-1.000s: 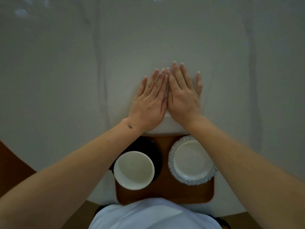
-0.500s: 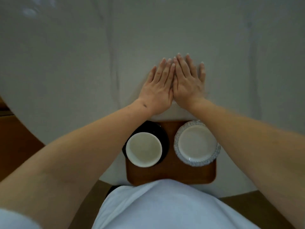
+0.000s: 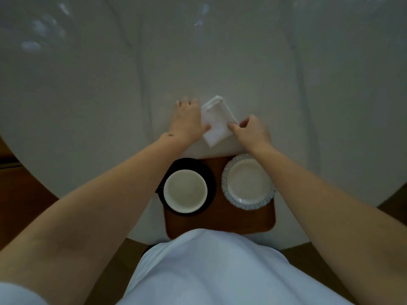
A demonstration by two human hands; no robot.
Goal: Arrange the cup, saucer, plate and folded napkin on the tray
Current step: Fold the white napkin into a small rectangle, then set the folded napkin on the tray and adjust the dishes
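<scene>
A pale grey-white tabletop (image 3: 92, 89) with faint darker veins fills most of the view; its near edge curves round, and brown wooden floor (image 3: 28, 194) shows beyond it at lower left and lower right. The light is dim, with a few soft reflections on the far surface. The person's white shirt (image 3: 215, 271) fills the bottom of the view.

On the near edge sits a brown wooden tray (image 3: 218, 219). On its left half a white cup (image 3: 185, 190) stands on a black saucer (image 3: 209, 179); on its right half lies a white plate (image 3: 248, 182) with a blue patterned rim. Cup and plate are near each other but apart.

Beyond the tray, over the tabletop, a white folded napkin (image 3: 215, 122) is held tilted between both hands. The left hand (image 3: 187, 119) grips its left edge, thumb on top and fingers curled. The right hand (image 3: 251, 130) pinches its right side between thumb and fingers.

Half a second ago both hands lay flat, palms down and side by side, fingers straight, pressing on the tabletop with the napkin hidden beneath. Now they have drawn apart and closed on the napkin, which shows between them. Cup, saucer and plate keep their places on the tray.
</scene>
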